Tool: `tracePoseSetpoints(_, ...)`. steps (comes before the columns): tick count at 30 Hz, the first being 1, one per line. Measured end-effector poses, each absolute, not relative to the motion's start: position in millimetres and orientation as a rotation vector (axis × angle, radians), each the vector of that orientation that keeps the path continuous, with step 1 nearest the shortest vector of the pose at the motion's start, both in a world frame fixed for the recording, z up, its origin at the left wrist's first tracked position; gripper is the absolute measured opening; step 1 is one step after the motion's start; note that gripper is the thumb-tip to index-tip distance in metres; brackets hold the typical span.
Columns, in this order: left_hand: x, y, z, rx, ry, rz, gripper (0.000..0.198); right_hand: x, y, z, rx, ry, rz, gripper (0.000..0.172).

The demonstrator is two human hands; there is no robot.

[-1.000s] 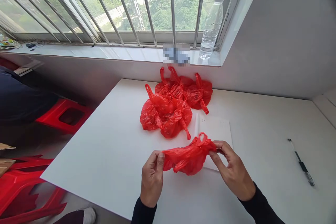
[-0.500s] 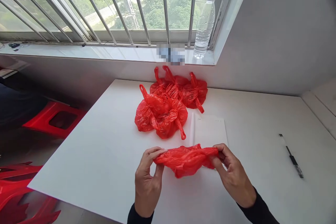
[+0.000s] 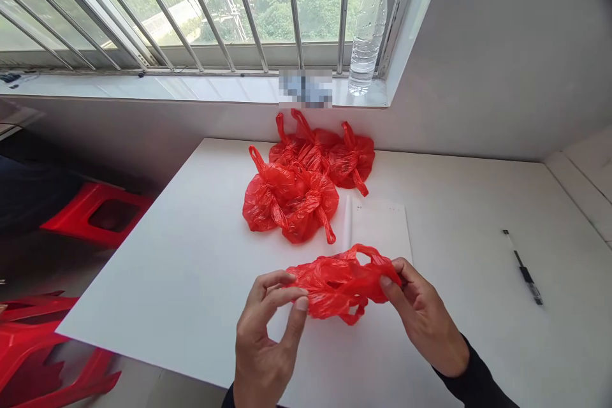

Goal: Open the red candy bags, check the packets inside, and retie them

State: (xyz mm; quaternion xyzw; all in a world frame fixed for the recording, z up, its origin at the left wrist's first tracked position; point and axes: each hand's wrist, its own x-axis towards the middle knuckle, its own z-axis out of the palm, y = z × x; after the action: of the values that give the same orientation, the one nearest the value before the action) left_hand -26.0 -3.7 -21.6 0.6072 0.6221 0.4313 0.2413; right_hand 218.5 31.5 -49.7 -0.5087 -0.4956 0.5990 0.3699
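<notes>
A crumpled red plastic bag [image 3: 335,284] is stretched sideways between my two hands, above the near part of the table. Its loop handles show at the upper right and at the bottom. My right hand [image 3: 421,315] pinches the bag's right end between thumb and fingers. At the left end, my left hand [image 3: 270,331] has thumb and forefinger tips brought together on the bag's edge, the other fingers bent behind. Beyond the hands lie several knotted, filled red plastic bags [image 3: 291,201] in a cluster; what they contain cannot be made out.
A white sheet or pad [image 3: 380,226] lies partly behind the held bag. To the right is a black-gripped pen [image 3: 528,277] on the white table [image 3: 157,268]. A water bottle [image 3: 368,32] stands on the windowsill. Red stools [image 3: 102,213] are beyond the table's left edge.
The held bag has been spread and turned, so its handle loops now show. My left hand has shifted its fingers on the left end. The view has tilted slightly downward.
</notes>
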Motion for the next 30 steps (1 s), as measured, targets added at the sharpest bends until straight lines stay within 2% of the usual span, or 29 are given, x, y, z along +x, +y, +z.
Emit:
tracePoseSetpoints(3, -25.3, -5.6, -15.2, 1.625, 1.707, 1.255, 0.02, 220.9, 28.2, -48.8, -1.303, -1.217, 1.486, 0.024)
tracePoseSetpoints(6, -15.1, -8.1, -11.3, 2.046, 1.633, 1.007, 0.047, 220.1, 26.3, -45.4, -1.297, -1.201, 1.5, 0.023)
tracePoseSetpoints(7, -12.2, -8.0, -11.9, 2.198, 1.585, 0.929, 0.05, 219.4, 25.8, -43.7, -1.288, -1.206, 1.504, 0.023)
tracePoseSetpoints(10, -13.6, -4.9, -16.9, 2.256, 1.596, 0.987, 0.034, 219.2, 23.6, -38.2, -1.295, -1.201, 1.442, 0.022)
tracePoseSetpoints(15, -34.6, -2.2, -14.5, 1.616, 1.867, 1.398, 0.015, 234.8, 19.5, -39.2, -1.36, -1.178, 1.308, 0.02)
tracePoseSetpoints(17, -37.2, -2.7, -9.6, 1.341, 1.835, 1.438, 0.009, 243.5, 17.8, -41.7, -1.345, -1.207, 1.305, 0.023)
tracePoseSetpoints(21, -31.3, -1.6, -2.1, 0.84, 1.488, 1.404, 0.024, 249.9, 9.2, -28.4, -1.416, -1.316, 1.116, 0.025)
tracePoseSetpoints(25, -25.3, -0.7, 0.7, 0.831, 1.387, 1.37, 0.022, 228.7, -1.4, 8.4, -1.277, -1.429, 0.746, 0.025)
tracePoseSetpoints(28, -21.9, -3.3, 1.3, 0.972, 1.425, 1.273, 0.029, 202.7, 3.7, 19.8, -1.019, -1.796, 0.807, 0.032)
tracePoseSetpoints(30, -19.1, -5.8, 2.2, 1.044, 1.474, 1.161, 0.02, 189.2, 12.8, 11.2, -0.969, -2.101, 0.899, 0.029)
